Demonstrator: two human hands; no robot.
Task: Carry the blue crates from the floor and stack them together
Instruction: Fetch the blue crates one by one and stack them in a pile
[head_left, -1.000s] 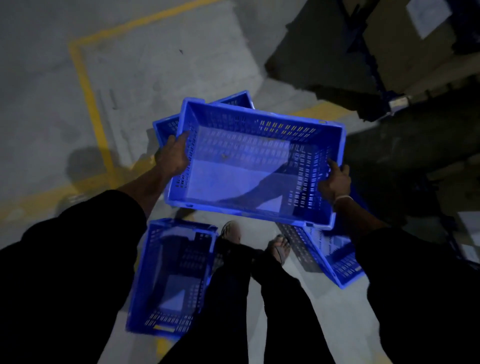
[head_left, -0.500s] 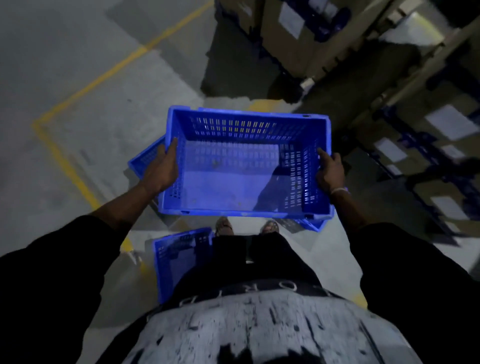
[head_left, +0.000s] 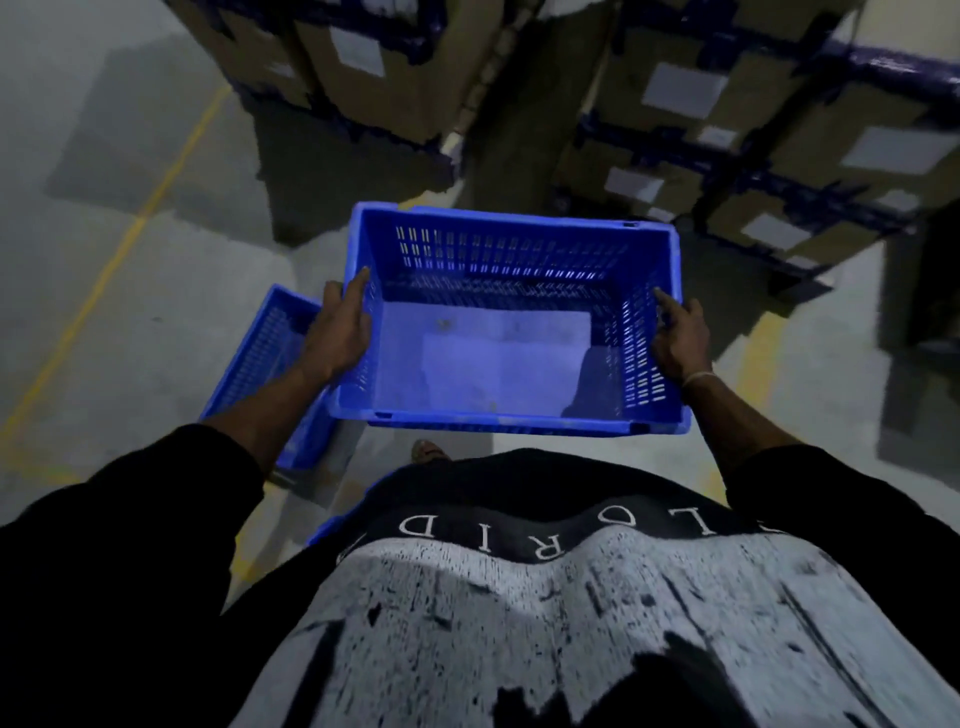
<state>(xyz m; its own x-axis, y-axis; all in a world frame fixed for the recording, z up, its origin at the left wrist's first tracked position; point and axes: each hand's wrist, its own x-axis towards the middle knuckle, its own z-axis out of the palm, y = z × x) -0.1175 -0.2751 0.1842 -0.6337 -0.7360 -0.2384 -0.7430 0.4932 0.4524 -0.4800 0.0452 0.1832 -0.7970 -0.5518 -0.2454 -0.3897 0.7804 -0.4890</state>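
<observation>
Carrying the blue crate (head_left: 483, 358) mid-frame, left hand (head_left: 340, 332) and right hand (head_left: 678, 338) grip its side walls; next, probably stacking it onto the floor crate (head_left: 270, 358) at left.

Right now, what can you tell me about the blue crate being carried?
The blue crate looks like moulded plastic, rectangular, open-topped and empty apart from a few specks on its solid floor. Its walls are slotted with rows of small vents under a thicker rim. It is held off the floor, roughly level, in front of the person's body. The left hand grips one short side and the right hand grips the other.
</observation>
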